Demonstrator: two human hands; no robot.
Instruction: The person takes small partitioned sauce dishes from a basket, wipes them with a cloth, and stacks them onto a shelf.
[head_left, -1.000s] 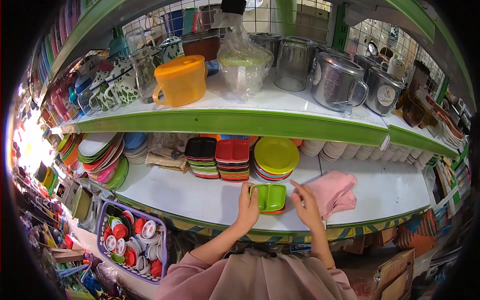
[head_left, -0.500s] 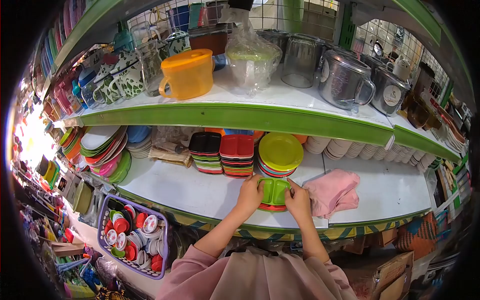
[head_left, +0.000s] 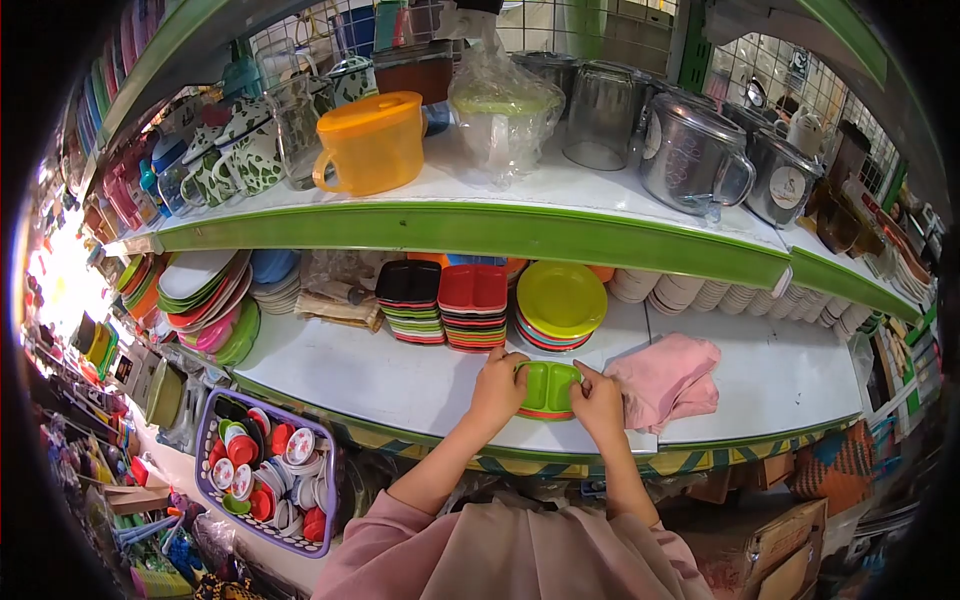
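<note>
Green tray: the green tray (head_left: 548,387) lies face up on the near side of the plates (head_left: 562,300), over a red tray (head_left: 546,415) whose near rim shows.
Hands: apart, one at each end; left hand (head_left: 498,390) and right hand (head_left: 600,402) both grip the green tray. Cannot tell whether either also grips the red tray.
Slip risk: the red tray could slide out of line or drop if the grip takes only the upper rim.
Edge risk: the pair sits near the front of the shelf (head_left: 400,385); a pull towards the person could tip it over.
Cloth risk: the cloth (head_left: 668,380), right of the plates, lies beside the right hand and could snag or shift.
Stack risk: the red stack (head_left: 473,288), just left of the plates, could be knocked by the left hand.
Change: right hand, off the tray in the first frame, now grips it; less red shows beneath than half a second ago.
</note>
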